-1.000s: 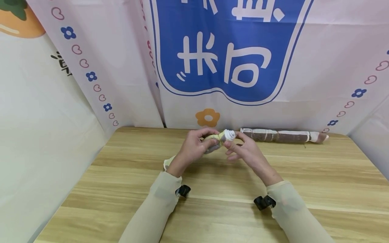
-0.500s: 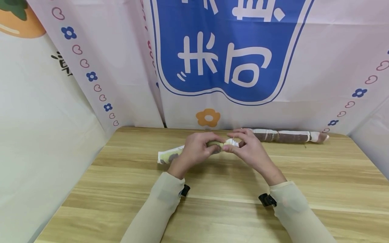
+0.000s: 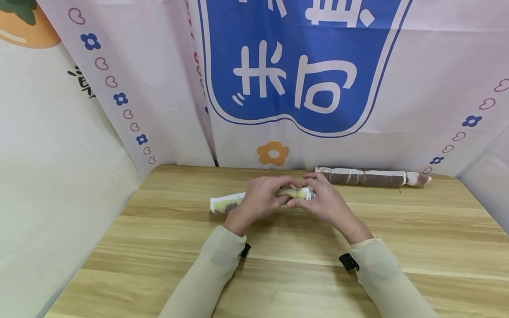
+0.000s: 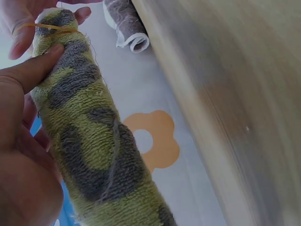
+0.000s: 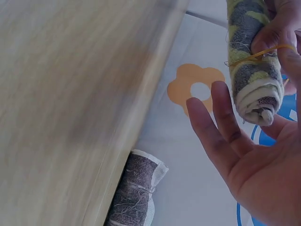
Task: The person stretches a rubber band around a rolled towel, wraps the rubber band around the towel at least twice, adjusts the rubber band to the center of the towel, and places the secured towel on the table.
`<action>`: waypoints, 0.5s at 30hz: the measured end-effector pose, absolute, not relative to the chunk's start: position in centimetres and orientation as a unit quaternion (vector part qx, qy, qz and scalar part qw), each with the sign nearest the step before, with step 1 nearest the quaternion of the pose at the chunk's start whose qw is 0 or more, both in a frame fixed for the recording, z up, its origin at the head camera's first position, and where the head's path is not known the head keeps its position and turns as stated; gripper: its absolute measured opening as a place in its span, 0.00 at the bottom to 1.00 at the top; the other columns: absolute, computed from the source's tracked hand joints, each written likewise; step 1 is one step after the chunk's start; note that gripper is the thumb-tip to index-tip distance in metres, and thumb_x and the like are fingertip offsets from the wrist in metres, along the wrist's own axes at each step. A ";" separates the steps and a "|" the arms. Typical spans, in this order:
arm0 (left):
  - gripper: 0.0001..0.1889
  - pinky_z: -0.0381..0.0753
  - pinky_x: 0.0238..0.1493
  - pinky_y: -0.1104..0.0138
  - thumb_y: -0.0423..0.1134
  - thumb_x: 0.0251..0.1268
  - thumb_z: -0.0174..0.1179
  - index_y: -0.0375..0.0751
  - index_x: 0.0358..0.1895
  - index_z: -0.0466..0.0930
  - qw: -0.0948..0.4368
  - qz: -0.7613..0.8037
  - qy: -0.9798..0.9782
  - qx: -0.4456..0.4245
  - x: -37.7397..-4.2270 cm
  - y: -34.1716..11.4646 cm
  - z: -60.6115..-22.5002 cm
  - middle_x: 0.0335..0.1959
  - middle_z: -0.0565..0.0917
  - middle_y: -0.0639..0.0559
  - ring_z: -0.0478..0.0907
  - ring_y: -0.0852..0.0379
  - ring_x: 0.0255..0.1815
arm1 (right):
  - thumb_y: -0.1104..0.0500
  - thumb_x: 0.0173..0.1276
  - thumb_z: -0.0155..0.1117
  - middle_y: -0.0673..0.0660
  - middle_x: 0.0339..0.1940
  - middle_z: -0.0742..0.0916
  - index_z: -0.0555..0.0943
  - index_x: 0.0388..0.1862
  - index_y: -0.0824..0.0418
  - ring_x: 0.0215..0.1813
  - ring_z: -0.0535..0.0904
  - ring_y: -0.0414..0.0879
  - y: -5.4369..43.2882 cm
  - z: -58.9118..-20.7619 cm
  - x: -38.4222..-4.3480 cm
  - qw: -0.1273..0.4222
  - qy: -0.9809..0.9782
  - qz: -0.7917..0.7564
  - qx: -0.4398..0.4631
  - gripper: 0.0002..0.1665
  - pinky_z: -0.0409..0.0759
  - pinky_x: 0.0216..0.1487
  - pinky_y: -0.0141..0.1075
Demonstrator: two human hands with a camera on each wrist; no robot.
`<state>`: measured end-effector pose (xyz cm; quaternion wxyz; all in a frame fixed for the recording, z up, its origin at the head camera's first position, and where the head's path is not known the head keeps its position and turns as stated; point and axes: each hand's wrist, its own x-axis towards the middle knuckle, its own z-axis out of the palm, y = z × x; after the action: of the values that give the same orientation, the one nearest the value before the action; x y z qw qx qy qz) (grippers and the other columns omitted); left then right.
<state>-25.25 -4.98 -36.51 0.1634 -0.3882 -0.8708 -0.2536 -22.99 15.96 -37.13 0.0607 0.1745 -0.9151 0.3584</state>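
A rolled yellow-green and grey towel (image 3: 226,204) lies across both hands above the wooden table, its white-edged end (image 5: 258,101) towards the right. My left hand (image 3: 259,199) grips the roll near that end, thumb pressed along the terry cloth in the left wrist view. An orange rubber band (image 5: 257,55) loops round the towel near the end. My right hand (image 3: 329,204) pinches that band and draws a stretch of it away from the roll. Two of the right fingers (image 5: 225,113) stay extended below, off the cloth.
A brown and white rolled towel (image 3: 366,177) lies along the table's back edge at the right. Behind the wooden table (image 3: 286,274) hangs a printed cloth (image 3: 238,145) with a blue panel and an orange flower.
The towel has turned from pointing its end towards the camera to lying sideways, and its left part shows now. The right hand has moved onto the band at the towel's end.
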 end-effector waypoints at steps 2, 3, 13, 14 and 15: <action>0.18 0.67 0.24 0.70 0.36 0.65 0.77 0.55 0.56 0.89 0.166 -0.248 -0.869 -0.394 -25.2 -4.9 -36.6 0.41 0.92 0.59 0.84 0.62 0.33 | 0.41 0.59 0.84 0.70 0.70 0.77 0.83 0.62 0.70 0.66 0.78 0.68 16.0 -37.2 -23.0 0.055 -0.914 0.360 0.176 0.43 0.77 0.66 0.61; 0.19 0.66 0.23 0.70 0.36 0.65 0.77 0.56 0.57 0.89 0.167 -0.245 -0.868 -0.397 -25.2 -4.9 -36.6 0.42 0.92 0.58 0.84 0.61 0.33 | 0.40 0.59 0.83 0.70 0.70 0.76 0.82 0.62 0.70 0.66 0.78 0.68 16.0 -37.2 -23.0 0.051 -0.914 0.361 0.177 0.44 0.76 0.66 0.61; 0.11 0.70 0.26 0.70 0.36 0.67 0.75 0.54 0.50 0.93 0.162 -0.253 -0.871 -0.390 -25.2 -4.9 -36.8 0.51 0.91 0.59 0.82 0.61 0.31 | 0.35 0.58 0.81 0.72 0.75 0.72 0.82 0.67 0.66 0.73 0.72 0.70 16.3 -37.0 -22.9 0.030 -0.912 0.361 0.192 0.48 0.72 0.70 0.63; 0.11 0.71 0.27 0.70 0.35 0.68 0.75 0.54 0.49 0.93 0.163 -0.257 -0.871 -0.385 -25.2 -5.0 -36.8 0.50 0.91 0.59 0.81 0.62 0.31 | 0.35 0.58 0.81 0.72 0.75 0.72 0.82 0.68 0.64 0.72 0.73 0.70 16.4 -37.0 -22.9 0.030 -0.912 0.359 0.196 0.48 0.73 0.69 0.63; 0.10 0.72 0.28 0.70 0.35 0.68 0.75 0.53 0.49 0.93 0.165 -0.262 -0.872 -0.380 -25.3 -5.1 -36.8 0.49 0.91 0.59 0.81 0.62 0.30 | 0.35 0.58 0.81 0.72 0.76 0.71 0.81 0.69 0.63 0.70 0.75 0.68 16.6 -37.1 -22.9 0.028 -0.913 0.356 0.197 0.48 0.74 0.68 0.62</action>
<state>-25.27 -5.06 -36.78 0.1648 -0.3803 -0.8716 -0.2619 -22.95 16.59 -37.06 0.0284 0.1969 -0.9129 0.3564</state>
